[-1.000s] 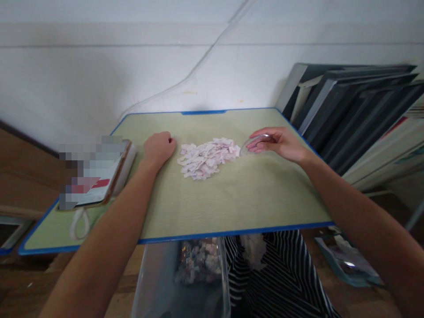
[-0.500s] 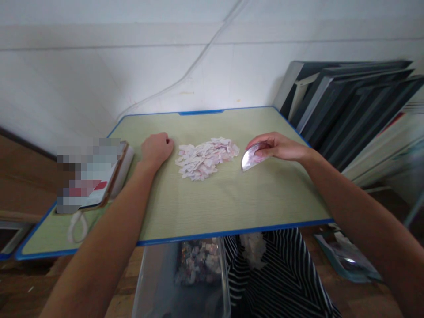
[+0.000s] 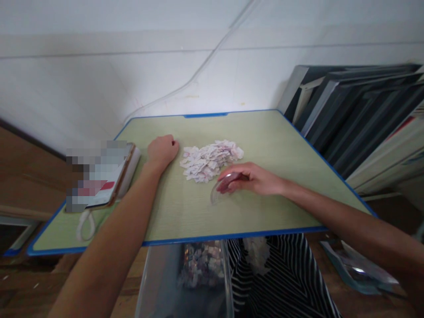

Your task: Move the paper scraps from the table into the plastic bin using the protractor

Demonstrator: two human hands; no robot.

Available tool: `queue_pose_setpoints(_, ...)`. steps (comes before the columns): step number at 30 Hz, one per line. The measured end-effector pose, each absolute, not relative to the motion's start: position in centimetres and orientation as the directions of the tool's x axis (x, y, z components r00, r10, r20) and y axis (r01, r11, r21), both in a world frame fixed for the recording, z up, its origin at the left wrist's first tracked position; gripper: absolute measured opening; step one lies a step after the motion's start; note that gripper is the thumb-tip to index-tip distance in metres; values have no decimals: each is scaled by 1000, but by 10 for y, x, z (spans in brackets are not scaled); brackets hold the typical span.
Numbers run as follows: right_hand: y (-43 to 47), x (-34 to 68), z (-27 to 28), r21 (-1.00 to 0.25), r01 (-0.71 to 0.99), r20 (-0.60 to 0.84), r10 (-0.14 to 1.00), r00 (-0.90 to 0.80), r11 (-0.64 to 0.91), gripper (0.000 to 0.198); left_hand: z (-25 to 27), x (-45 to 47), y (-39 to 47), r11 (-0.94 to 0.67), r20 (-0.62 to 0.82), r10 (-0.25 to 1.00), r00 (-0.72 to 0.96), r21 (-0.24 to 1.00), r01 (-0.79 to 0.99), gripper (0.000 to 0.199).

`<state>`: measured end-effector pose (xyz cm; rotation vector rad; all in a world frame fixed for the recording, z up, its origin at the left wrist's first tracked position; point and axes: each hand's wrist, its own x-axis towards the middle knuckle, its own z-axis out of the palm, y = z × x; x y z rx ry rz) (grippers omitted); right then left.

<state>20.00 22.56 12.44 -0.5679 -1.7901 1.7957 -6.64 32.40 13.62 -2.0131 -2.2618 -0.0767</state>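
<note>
My right hand [image 3: 250,179] pinches a thin, clear half-round plate [image 3: 217,192] by its straight side, the curved edge facing left. Its edge is blurred, and whether it touches the table cannot be told. Just beyond it, near the table's middle, lies a loose heap of small white paper scraps [image 3: 212,159] with pinkish marks. On the left, my left hand [image 3: 163,151] rests closed on the table beside the heap, with nothing visible in it.
The pale green table [image 3: 185,216] has a blue rim. A phone in a case [image 3: 109,176] with a strap leans at left. Below the front edge, a clear bin [image 3: 159,278] holds small scraps. Dark panels [image 3: 357,110] lean at right; more scraps [image 3: 256,254] lie on the striped lap.
My right hand has moved left and nearer to me with the clear plate, from beside the heap to its near side. My left hand has stayed put; the view has shifted slightly.
</note>
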Motion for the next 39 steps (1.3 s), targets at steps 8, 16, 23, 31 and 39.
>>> queue_pose_setpoints(8, 196, 174, 122, -958, -106, 233, 511, -828, 265, 23, 135, -67, 325, 117, 120, 986, -113, -25, 993, 48)
queue_pose_setpoints(16, 188, 170, 118, -968, -109, 206, 463, -862, 228, 24, 136, -66, 325, 120, 126, 986, -114, -45, 992, 47)
queue_pose_setpoints(23, 212, 192, 131, -977, -185, 210, 605, -768, 104, 21, 136, -67, 325, 126, 123, 985, -121, -35, 991, 47)
queue_pose_setpoints(31, 275, 268, 145, -953, 52, 255, 879, -402, 300, 21, 137, -68, 325, 119, 113, 987, -113, -49, 992, 48)
queue_pose_setpoints(39, 275, 266, 140, -953, 104, 205, 860, -467, 284, 28, 133, -70, 327, 117, 132, 985, -111, -38, 992, 47)
